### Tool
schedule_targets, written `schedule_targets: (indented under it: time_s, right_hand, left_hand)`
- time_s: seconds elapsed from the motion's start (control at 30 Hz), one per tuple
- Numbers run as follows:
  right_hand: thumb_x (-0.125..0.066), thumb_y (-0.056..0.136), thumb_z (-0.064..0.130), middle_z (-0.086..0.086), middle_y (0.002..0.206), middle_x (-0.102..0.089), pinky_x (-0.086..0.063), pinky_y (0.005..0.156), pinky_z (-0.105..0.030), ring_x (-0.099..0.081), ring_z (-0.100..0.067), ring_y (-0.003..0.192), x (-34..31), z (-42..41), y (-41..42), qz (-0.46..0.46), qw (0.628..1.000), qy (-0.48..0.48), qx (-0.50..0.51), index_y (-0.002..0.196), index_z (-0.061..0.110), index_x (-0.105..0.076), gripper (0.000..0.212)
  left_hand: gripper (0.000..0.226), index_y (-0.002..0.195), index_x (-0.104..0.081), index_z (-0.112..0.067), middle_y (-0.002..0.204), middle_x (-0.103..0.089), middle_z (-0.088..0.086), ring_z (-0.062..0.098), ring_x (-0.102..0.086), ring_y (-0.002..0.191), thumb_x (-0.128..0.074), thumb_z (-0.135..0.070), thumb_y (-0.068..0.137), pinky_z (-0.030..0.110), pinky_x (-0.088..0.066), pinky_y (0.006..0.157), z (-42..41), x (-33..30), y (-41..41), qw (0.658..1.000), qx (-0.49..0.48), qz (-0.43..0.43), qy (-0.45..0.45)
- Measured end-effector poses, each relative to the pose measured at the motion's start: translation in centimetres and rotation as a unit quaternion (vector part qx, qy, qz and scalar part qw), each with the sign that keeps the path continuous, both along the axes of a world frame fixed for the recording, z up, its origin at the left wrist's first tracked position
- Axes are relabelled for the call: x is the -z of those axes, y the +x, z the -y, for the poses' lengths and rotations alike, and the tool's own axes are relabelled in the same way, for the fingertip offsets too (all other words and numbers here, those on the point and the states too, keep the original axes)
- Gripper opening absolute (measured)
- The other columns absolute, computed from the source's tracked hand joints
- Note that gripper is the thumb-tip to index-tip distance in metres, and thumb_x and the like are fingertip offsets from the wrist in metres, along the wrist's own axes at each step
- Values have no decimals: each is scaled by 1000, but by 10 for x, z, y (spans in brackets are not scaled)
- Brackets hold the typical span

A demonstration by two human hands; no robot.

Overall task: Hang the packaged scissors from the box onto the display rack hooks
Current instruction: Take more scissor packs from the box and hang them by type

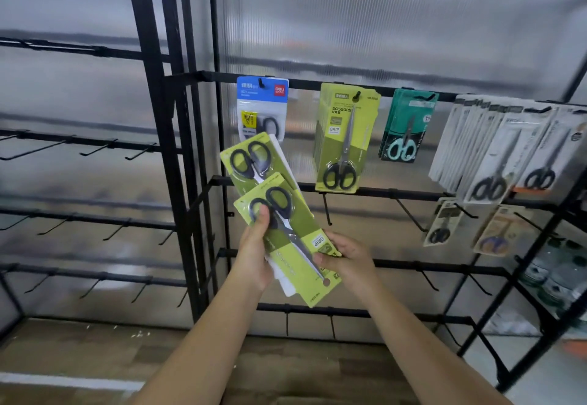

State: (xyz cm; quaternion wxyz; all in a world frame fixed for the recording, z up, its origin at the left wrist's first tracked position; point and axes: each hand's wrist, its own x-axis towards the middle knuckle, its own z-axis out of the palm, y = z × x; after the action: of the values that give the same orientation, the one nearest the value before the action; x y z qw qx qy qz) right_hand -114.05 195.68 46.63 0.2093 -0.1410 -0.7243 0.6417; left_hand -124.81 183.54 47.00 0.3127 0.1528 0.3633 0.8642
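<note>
Green packs [287, 239], upside down: left hand [254, 246] gripping the fanned stack, right hand [347, 260] pinching the front pack's hang-hole end, likely for turning onto a hook [358, 95].

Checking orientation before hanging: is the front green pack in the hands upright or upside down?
Upside down: on the front green pack, handles point up and its hang hole sits at the bottom.

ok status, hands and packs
Left hand and right hand both grip green packs, upside down. Matching stack on hook. Nothing blocking.
</note>
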Motion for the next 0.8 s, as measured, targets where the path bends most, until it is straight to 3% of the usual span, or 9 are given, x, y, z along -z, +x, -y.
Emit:
schedule_targets:
  time_s: [0.13,0.23,0.3,0.4,0.47,0.6,0.7,0.8]
  right_hand:
    - [-63,79,-10,15,78,-72,-51,61,-15,-65,1,70,-1,-7,4,44,998,35,-39,106,27,-64,45]
    - [-69,77,-4,12,83,-71,-50,59,-13,-66,1,71,-7,-17,4,95,992,72,-31,106,17,-68,36]
    - [-73,74,-1,11,85,-70,-48,58,-9,-64,5,69,-15,-23,2,114,987,112,-10,93,22,-70,30]
    - [-77,71,2,11,84,-68,-45,53,-7,-61,4,67,-29,-32,-5,126,977,168,19,91,26,-70,32]
    - [-78,71,7,14,84,-66,-45,53,-12,-61,1,74,-37,-37,-12,149,962,226,31,101,22,-70,34]
    - [-78,72,13,7,93,-67,-51,69,-30,-61,-10,85,-44,-43,-23,177,936,301,39,108,19,-70,37]
    - [-76,73,14,9,95,-65,-47,65,-24,-59,-8,85,-36,-46,-27,197,928,315,30,110,20,-68,38]
    - [-74,76,19,3,112,-65,-48,81,-33,-58,-14,97,-29,-47,-32,236,905,353,22,113,23,-67,38]
  left_hand:
    - [53,112,-66,-18,111,-69,10,27,-68,98,-53,-54,76,40,-55,75,12,0,-16,998,-4,47,49]
    - [40,105,-66,-15,95,-72,8,26,-69,88,-59,-42,75,38,-55,70,23,-2,-25,998,-22,41,31]
    - [30,99,-68,-13,88,-74,6,22,-71,78,-65,-28,73,36,-57,64,30,-1,-27,998,-40,38,8]
    - [49,116,-62,-8,102,-72,9,24,-70,86,-69,-17,69,39,-57,69,34,1,-25,997,-66,15,-21]
    - [42,110,-64,-11,97,-74,6,21,-72,84,-68,-13,69,36,-58,64,35,3,-24,996,-85,-21,-11]
    - [28,101,-65,-16,90,-75,1,17,-72,79,-65,-13,73,29,-57,60,38,6,-21,994,-101,-50,-18]
    - [21,100,-64,-15,87,-75,1,16,-72,77,-62,-7,81,27,-57,59,40,10,-19,993,-97,-57,-37]
    - [25,101,-64,-13,87,-75,0,15,-72,77,-63,-5,77,26,-56,58,42,14,-15,991,-81,-83,-62]
